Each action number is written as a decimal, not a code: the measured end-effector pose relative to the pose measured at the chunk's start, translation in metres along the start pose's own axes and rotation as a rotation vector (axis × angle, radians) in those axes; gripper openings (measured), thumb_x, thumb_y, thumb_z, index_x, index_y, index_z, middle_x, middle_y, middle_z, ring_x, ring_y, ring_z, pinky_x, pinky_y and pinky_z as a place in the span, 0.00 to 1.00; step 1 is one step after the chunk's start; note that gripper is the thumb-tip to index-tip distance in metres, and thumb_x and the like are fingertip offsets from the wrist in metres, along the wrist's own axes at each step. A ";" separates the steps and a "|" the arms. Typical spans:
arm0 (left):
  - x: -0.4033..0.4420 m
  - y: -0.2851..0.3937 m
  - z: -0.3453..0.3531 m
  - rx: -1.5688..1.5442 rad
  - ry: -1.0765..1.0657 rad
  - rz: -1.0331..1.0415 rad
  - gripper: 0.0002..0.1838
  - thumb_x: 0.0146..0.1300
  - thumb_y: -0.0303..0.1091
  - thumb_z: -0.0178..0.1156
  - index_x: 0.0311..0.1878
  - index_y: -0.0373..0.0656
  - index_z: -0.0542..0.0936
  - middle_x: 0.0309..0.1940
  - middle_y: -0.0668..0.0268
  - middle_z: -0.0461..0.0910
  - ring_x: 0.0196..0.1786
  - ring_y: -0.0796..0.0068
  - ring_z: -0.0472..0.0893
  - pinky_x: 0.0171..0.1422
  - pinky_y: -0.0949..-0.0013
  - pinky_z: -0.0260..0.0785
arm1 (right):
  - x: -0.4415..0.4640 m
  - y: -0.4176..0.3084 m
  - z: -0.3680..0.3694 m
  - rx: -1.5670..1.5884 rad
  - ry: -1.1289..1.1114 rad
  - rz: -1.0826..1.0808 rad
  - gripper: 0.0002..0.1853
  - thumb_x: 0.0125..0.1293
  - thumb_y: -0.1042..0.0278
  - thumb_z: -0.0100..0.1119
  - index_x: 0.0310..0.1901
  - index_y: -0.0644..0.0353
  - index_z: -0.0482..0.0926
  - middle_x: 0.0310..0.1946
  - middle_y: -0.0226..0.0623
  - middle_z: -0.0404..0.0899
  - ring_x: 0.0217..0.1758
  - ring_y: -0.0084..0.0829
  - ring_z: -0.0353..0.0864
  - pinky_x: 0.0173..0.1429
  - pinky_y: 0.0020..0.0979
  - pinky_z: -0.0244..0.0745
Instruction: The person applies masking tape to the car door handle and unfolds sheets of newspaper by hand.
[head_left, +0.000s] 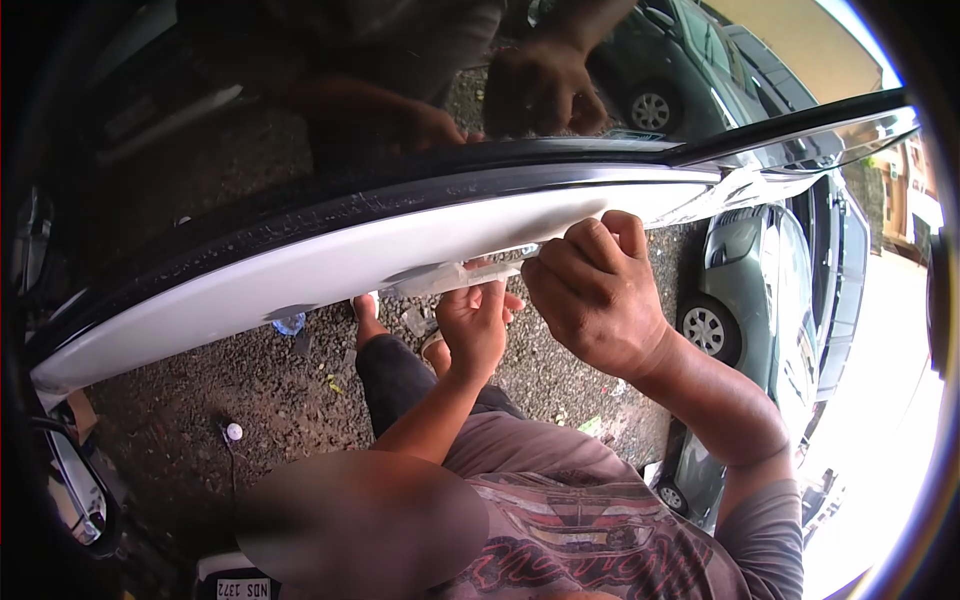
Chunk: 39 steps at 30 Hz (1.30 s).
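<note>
A white car panel (330,262) runs across the view under a dark window (220,190), with dull grey patches along its lower edge. At that edge is a thin, pale strip (485,273) that looks like tape; its exact kind is unclear. My left hand (472,328) is below the strip, its fingertips pinched against it. My right hand (598,285) is closed at the strip's right end, knuckles up, close to the panel. Its curled fingers hide what lies inside them. Both hands are reflected in the glass.
Gravelly ground (270,400) lies beneath, with a crumpled blue plastic piece (290,324) and scattered litter. A grey-green car (745,250) is parked at right. A side mirror (75,490) and a number plate (243,589) show at lower left. A small white round object (234,432) lies on the ground.
</note>
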<state>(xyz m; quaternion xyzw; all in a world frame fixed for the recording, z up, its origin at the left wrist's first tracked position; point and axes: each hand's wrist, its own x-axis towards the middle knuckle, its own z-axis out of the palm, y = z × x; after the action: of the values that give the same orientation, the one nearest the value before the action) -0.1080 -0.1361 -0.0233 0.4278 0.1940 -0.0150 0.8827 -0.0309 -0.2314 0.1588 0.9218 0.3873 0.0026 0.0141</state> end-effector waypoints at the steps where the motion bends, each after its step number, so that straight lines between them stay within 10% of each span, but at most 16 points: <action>1: -0.001 0.002 -0.001 -0.003 -0.024 -0.012 0.06 0.82 0.28 0.62 0.55 0.38 0.82 0.41 0.66 0.89 0.30 0.81 0.86 0.29 0.80 0.72 | 0.000 0.000 -0.001 0.024 -0.003 -0.011 0.18 0.48 0.65 0.72 0.44 0.56 0.88 0.40 0.27 0.81 0.50 0.32 0.78 0.61 0.44 0.71; 18: -0.006 0.015 -0.013 -0.235 -0.163 -0.277 0.07 0.78 0.31 0.67 0.51 0.37 0.86 0.33 0.66 0.86 0.31 0.80 0.82 0.33 0.74 0.73 | -0.019 -0.011 0.030 0.019 0.117 -0.054 0.08 0.54 0.59 0.65 0.34 0.50 0.85 0.39 0.25 0.78 0.51 0.33 0.74 0.55 0.43 0.69; 30: -0.017 0.044 -0.016 -0.291 -0.138 -0.468 0.16 0.75 0.28 0.68 0.63 0.40 0.82 0.55 0.66 0.85 0.52 0.73 0.86 0.53 0.69 0.81 | -0.093 -0.034 0.025 0.164 0.072 0.102 0.14 0.57 0.72 0.74 0.46 0.55 0.90 0.37 0.21 0.81 0.44 0.27 0.76 0.57 0.39 0.69; 39: -0.013 0.071 0.008 -0.043 -0.001 -0.465 0.07 0.75 0.32 0.70 0.51 0.43 0.86 0.42 0.71 0.88 0.44 0.79 0.87 0.47 0.74 0.79 | -0.166 -0.038 0.041 0.221 0.092 0.331 0.10 0.59 0.71 0.75 0.43 0.50 0.88 0.37 0.22 0.83 0.44 0.30 0.78 0.56 0.40 0.69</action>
<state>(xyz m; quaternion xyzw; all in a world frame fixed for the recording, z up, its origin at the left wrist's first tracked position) -0.1039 -0.0993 0.0387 0.3527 0.2871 -0.2142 0.8645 -0.1732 -0.3244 0.1181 0.9678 0.2285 0.0045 -0.1053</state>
